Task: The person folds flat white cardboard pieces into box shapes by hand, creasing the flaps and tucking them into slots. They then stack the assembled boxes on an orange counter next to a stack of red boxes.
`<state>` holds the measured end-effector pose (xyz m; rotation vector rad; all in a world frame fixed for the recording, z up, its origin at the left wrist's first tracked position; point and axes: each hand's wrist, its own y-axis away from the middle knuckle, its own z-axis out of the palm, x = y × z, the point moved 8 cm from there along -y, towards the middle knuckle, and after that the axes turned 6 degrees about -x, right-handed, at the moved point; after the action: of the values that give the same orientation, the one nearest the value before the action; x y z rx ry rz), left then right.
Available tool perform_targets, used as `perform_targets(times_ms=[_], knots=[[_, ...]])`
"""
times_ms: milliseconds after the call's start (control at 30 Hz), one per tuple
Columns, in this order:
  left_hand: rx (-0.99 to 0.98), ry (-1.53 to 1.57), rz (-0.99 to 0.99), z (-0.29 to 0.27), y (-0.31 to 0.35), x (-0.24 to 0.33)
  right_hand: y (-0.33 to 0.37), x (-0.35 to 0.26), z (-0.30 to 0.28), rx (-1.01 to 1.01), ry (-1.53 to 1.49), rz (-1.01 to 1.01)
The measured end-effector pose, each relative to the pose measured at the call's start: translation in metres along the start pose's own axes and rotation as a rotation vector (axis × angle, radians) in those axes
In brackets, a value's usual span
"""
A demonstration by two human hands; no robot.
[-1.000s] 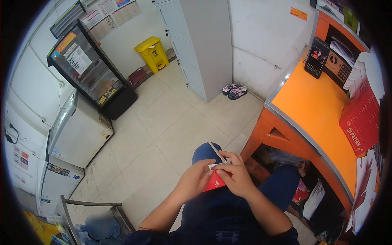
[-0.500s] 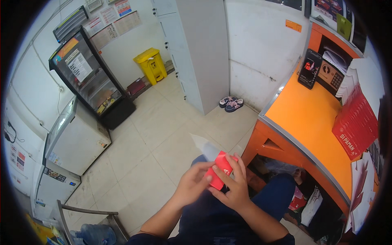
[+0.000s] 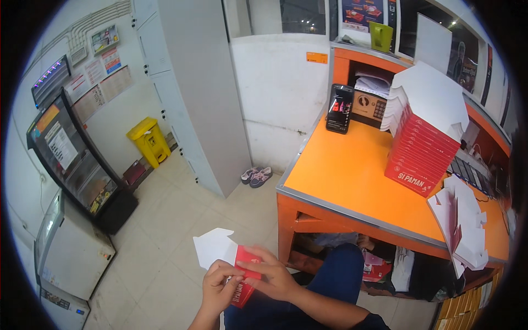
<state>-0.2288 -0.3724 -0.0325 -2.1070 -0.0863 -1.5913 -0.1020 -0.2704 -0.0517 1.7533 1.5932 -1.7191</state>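
A small red cardboard box (image 3: 247, 254) with a white inside lies between my two hands, low over my lap. Its white lid flap (image 3: 214, 248) stands out open to the left. My left hand (image 3: 220, 283) is closed on the box's near left edge, thumb and fingertips pinching the card. Across the red side lies my right hand (image 3: 270, 275), its fingers gripping the card. Part of the box's lower end is covered by my fingers. On the orange desk (image 3: 324, 176) to the right stands a tall stack of similar red boxes (image 3: 421, 157) with white flaps.
White and red flat cardboard blanks (image 3: 465, 225) lie at the desk's right end. A phone (image 3: 340, 109) leans near a small safe (image 3: 367, 104). Beyond are shoes (image 3: 257, 176), grey lockers (image 3: 198, 99), a yellow bin (image 3: 149, 142) and a display fridge (image 3: 77, 159).
My view has swung right, bringing more of the desk in. The box in my hands has turned, and its white flap now spreads wider to the left. Both hands still grip it.
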Motion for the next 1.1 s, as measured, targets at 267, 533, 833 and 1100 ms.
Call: perform_targets(times_ms=[267, 533, 833, 1100], knots=[[0.059, -0.176, 0.136, -0.004, -0.004, 0.016, 0.0, -0.009, -0.012, 0.093, 0.02, -0.071], [0.484, 0.112, 0.041, -0.04, 0.021, -0.042, -0.002, -0.041, -0.064, 0.565, -0.023, -0.175], [0.422, 0.384, 0.046, -0.027, 0.02, -0.051, -0.003, -0.052, -0.062, 0.488, 0.047, -0.3], [0.438, 0.415, 0.16, -0.014, -0.01, -0.029, 0.005, -0.075, -0.087, 0.442, 0.204, -0.254]])
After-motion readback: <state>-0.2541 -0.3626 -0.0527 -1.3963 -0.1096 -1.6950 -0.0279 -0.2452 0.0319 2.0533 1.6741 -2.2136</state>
